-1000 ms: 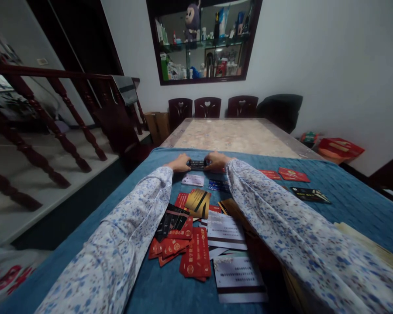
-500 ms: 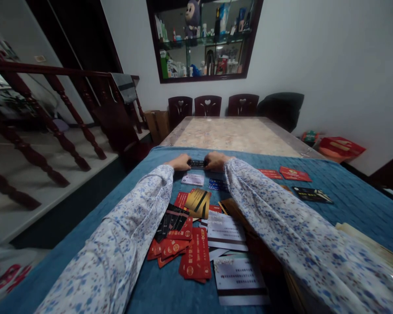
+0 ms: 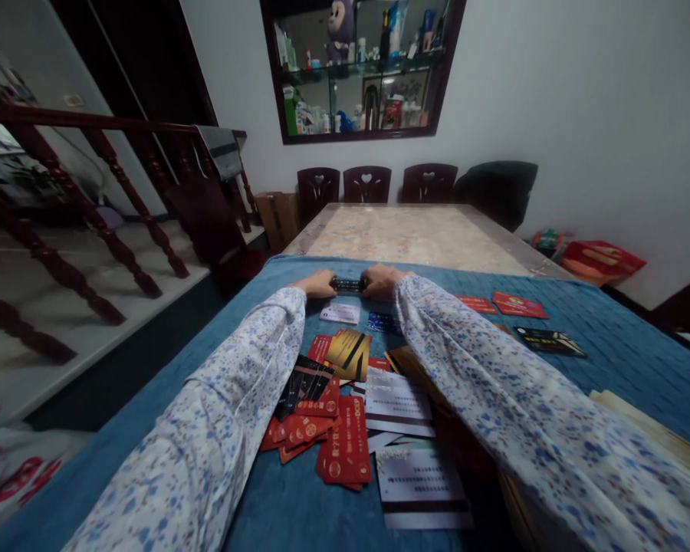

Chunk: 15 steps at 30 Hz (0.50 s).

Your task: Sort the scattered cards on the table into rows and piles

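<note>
Both arms reach far forward over the blue cloth. A small black card (image 3: 348, 285) lies between my hands at the cloth's far part. My left hand (image 3: 318, 284) has its fingers closed on the card's left end, and my right hand (image 3: 380, 281) grips the right end. Just nearer are a white card (image 3: 340, 313) and a blue card (image 3: 382, 323). Between my forearms are a gold card (image 3: 349, 355), black cards (image 3: 306, 383), red cards (image 3: 346, 445) and white cards with dark stripes (image 3: 422, 489), partly overlapping.
On the right of the blue cloth (image 3: 626, 353) lie red cards (image 3: 519, 304) and a black and gold card (image 3: 550, 341). Beige material (image 3: 638, 422) is beside my right sleeve. Beyond the cloth stretches a patterned tabletop (image 3: 402, 230) with chairs (image 3: 366, 185) behind. A railing (image 3: 103, 215) stands left.
The view has shifted very slightly. My hands remain at the black card's two ends, and the cards lie as before.
</note>
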### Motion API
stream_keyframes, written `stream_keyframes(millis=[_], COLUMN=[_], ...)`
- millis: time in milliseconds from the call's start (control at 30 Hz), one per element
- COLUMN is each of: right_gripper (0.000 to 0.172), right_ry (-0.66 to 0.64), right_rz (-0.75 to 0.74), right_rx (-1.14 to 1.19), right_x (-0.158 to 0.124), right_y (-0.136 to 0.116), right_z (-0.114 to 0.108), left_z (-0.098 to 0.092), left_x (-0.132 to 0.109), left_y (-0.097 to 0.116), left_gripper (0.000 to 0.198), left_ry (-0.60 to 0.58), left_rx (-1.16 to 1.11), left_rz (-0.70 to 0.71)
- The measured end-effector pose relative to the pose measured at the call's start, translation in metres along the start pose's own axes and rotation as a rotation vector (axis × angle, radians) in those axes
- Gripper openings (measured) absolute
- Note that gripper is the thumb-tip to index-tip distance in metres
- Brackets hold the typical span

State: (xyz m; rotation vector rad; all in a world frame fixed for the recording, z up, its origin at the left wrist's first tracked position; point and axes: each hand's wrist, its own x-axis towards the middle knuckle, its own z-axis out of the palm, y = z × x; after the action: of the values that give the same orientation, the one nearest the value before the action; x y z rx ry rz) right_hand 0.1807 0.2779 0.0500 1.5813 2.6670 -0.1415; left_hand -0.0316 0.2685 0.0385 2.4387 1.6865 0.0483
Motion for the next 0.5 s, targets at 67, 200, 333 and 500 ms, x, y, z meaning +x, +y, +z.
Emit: stream_keyframes(millis=[67,200,333,500], right_gripper=[0.048,0.06,0.058,0.042], right_ry=[-0.019,-0.037,0.022,0.124], right_rz=[0.013,-0.007,-0.06,-0.135], right_rx=[-0.014,-0.033,-0.05,-0.062], right_x=[0.0,-0.005,-0.014,-0.03], right_y=[0.001,0.001,-0.003,-0.022], right_z=[-0.002,-0.011,-0.019,-0.022], left_z=[0.0,-0.001,-0.005,-0.01], left_x=[-0.002,-0.01,-0.028,-0.058], left_y=[-0.001,-0.003,-0.006,-0.013], left_gripper=[0.051,0.056,0.051,0.043], left_ry=[0.014,0.029,0.077,0.197], left_rx=[0.002,0.008,-0.02,-0.005], left_rz=[-0.003,-0.029,-0.007,0.002])
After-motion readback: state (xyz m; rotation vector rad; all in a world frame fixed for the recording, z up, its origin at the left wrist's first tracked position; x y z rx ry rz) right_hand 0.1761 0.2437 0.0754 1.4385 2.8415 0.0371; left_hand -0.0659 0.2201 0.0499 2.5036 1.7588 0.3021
